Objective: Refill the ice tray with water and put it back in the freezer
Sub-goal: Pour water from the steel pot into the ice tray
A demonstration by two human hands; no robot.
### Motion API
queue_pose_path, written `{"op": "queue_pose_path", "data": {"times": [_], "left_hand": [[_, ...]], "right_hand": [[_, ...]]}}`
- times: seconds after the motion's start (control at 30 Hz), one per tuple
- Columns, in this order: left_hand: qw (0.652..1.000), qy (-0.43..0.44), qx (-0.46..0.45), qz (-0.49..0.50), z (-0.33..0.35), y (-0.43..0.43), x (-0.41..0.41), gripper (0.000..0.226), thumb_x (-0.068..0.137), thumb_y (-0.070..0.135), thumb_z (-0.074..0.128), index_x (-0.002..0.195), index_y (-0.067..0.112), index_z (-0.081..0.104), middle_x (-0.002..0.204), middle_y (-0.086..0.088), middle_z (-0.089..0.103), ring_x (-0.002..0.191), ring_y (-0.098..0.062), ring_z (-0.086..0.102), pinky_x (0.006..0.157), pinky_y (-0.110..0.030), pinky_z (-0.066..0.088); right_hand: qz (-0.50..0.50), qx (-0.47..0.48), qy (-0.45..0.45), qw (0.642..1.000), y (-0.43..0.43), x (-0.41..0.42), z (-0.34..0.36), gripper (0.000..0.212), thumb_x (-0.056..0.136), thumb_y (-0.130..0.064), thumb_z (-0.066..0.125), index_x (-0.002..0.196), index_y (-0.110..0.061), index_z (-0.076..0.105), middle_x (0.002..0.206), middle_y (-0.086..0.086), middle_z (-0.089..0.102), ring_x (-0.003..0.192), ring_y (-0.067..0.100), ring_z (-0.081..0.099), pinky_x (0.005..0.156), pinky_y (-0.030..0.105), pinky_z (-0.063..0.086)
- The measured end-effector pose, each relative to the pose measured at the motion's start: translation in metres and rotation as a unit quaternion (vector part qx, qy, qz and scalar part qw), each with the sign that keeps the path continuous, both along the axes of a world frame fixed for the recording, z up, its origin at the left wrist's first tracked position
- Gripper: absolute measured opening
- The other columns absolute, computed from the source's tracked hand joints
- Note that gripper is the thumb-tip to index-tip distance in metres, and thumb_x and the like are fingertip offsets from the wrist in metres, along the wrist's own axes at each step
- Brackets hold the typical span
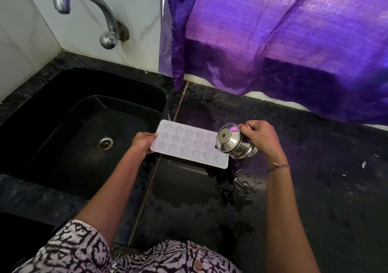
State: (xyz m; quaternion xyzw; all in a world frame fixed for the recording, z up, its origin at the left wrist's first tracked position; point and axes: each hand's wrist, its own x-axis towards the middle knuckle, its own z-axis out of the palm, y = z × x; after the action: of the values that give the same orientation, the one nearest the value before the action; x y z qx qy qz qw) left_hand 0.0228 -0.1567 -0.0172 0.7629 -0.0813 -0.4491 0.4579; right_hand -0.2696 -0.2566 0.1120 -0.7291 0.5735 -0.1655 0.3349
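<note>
A white ice tray [189,143] with star-shaped cells lies flat on the dark counter just right of the sink. My left hand [142,142] grips its left short edge. My right hand [263,138] holds a small steel cup [235,142] tipped on its side over the tray's right end, its base turned toward me. The cup's mouth is hidden, so I cannot tell whether water is running out. The cells look pale and glossy.
A black sink [63,130] with a drain [105,143] fills the left, under a steel tap [84,10] on the tiled wall. A purple curtain [283,42] hangs at the back. Spilled water [235,184] pools on the counter [315,188] in front of the tray.
</note>
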Motion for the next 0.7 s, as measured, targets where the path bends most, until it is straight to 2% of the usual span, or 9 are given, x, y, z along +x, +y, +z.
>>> {"op": "queue_pose_path", "data": {"times": [0.17,0.37,0.43,0.57,0.7], "left_hand": [[1.000,0.003,-0.002,0.001,-0.001,0.000,0.001,0.010,0.089,0.011,0.064,0.096,0.005,0.063,0.082,-0.006,0.063,0.068,-0.018,0.061,0.059,-0.031,0.054],[1.000,0.001,-0.008,0.001,0.003,0.001,-0.001,0.008,0.090,0.013,0.063,0.094,0.005,0.062,0.076,-0.004,0.061,0.065,-0.016,0.059,0.041,-0.018,0.051],[1.000,0.004,-0.006,0.002,0.004,0.001,-0.001,0.006,0.090,0.011,0.063,0.088,0.006,0.062,0.076,-0.004,0.060,0.065,-0.016,0.059,0.040,-0.018,0.051],[1.000,0.006,-0.006,0.004,0.003,0.001,-0.001,0.016,0.088,0.007,0.063,0.073,0.010,0.060,0.078,-0.003,0.061,0.065,-0.017,0.060,0.043,-0.020,0.052],[1.000,0.007,-0.004,0.005,0.002,0.000,0.000,0.008,0.087,0.008,0.064,0.080,0.007,0.061,0.079,-0.005,0.061,0.065,-0.016,0.060,0.039,-0.017,0.051]], "right_hand": [[0.003,0.001,0.000,1.000,-0.001,0.000,-0.002,0.034,0.087,-0.030,0.060,0.060,-0.014,0.046,0.060,0.007,0.043,0.059,0.017,0.038,0.057,0.029,0.029],[0.005,0.000,0.008,1.000,-0.002,-0.002,-0.006,0.034,0.086,-0.031,0.060,0.060,-0.014,0.047,0.060,0.007,0.043,0.058,0.016,0.038,0.056,0.029,0.030],[0.004,0.000,0.011,1.000,-0.002,-0.003,-0.006,0.033,0.087,-0.031,0.060,0.061,-0.014,0.048,0.060,0.007,0.044,0.058,0.016,0.039,0.056,0.029,0.029],[0.004,-0.001,0.011,1.000,-0.003,-0.007,-0.006,0.031,0.087,-0.030,0.060,0.061,-0.015,0.050,0.060,0.007,0.044,0.058,0.016,0.039,0.056,0.029,0.030],[0.002,0.004,0.011,1.000,-0.004,-0.013,-0.005,0.033,0.086,-0.028,0.060,0.060,-0.015,0.046,0.059,0.007,0.043,0.058,0.016,0.038,0.056,0.029,0.030]]}}
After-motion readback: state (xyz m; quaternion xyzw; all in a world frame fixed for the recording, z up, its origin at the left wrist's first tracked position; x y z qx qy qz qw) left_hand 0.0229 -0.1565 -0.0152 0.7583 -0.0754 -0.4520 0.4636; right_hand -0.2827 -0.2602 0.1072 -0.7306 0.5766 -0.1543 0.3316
